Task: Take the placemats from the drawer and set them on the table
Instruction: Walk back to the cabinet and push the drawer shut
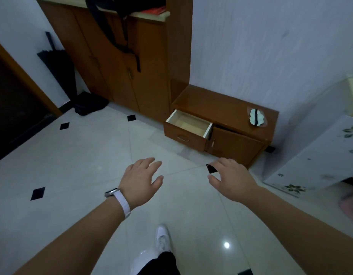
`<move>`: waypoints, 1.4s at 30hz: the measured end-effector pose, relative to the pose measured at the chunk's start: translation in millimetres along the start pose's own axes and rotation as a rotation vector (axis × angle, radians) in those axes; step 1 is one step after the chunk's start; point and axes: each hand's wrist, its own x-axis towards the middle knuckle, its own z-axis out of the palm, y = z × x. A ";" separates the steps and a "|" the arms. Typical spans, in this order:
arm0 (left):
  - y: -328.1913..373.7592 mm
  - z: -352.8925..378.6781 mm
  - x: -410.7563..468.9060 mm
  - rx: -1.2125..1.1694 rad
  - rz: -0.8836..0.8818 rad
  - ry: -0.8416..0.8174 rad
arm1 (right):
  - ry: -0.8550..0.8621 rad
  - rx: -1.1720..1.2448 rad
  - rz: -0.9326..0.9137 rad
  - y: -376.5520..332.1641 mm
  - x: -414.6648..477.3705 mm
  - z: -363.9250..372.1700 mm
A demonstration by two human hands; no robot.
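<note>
A low brown cabinet (221, 108) stands against the white wall, and its left drawer (188, 126) is pulled out. The drawer's pale inside looks bare; I see no placemats in it. My left hand (141, 180), with a watch on the wrist, hovers over the floor with fingers spread and relaxed. My right hand (231, 178) hovers beside it, fingers loosely bent, holding nothing. Both hands are well short of the drawer. A table under a white flowered cloth (318, 153) shows at the right edge.
A small clear packet (257, 117) lies on the cabinet top. A tall wooden cupboard (120, 62) with a dark bag hanging stands behind. A folded umbrella (58, 62) leans in the left corner. The tiled floor (82, 155) and my white shoe (162, 238) are below.
</note>
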 end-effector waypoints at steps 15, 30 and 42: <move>-131.1 -34.7 193.4 -0.034 0.108 -0.069 | 0.027 -0.007 0.195 -45.7 173.3 -36.1; -152.0 -23.4 342.4 0.077 0.193 -0.180 | 0.007 0.058 0.215 3.6 316.2 -13.4; -150.4 -33.4 480.0 0.157 0.215 -0.181 | -0.034 0.093 0.150 58.9 429.3 -30.5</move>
